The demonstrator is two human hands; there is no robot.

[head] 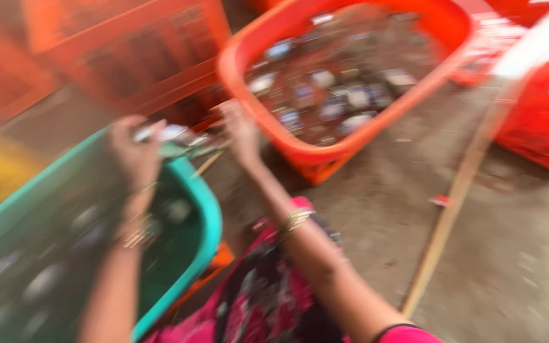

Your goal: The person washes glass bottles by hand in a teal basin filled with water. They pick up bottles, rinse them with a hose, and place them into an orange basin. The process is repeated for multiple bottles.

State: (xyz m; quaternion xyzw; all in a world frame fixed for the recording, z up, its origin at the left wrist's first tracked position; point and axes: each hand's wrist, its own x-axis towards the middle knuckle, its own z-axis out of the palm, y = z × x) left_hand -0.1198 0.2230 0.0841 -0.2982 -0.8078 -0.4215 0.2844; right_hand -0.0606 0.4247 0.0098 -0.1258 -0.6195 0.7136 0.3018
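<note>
Both hands met left of centre: left hand (136, 147) pinching a small silvery packet (160, 133) over the teal tub (206, 216), right hand's (241, 130) fingers too blurred to tell.

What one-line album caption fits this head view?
Blurred: both hands, left and right, between a teal tub and an orange tub.

Sorting or packing yard, workshop-like. Bare grey concrete floor (516, 254); round orange plastic tub (300, 149) heaped with small blurred packets; teal plastic tub (208, 216) likewise filled; orange plastic crates (122, 57) stacked behind; long wooden stick (452, 197) lying on floor.
</note>
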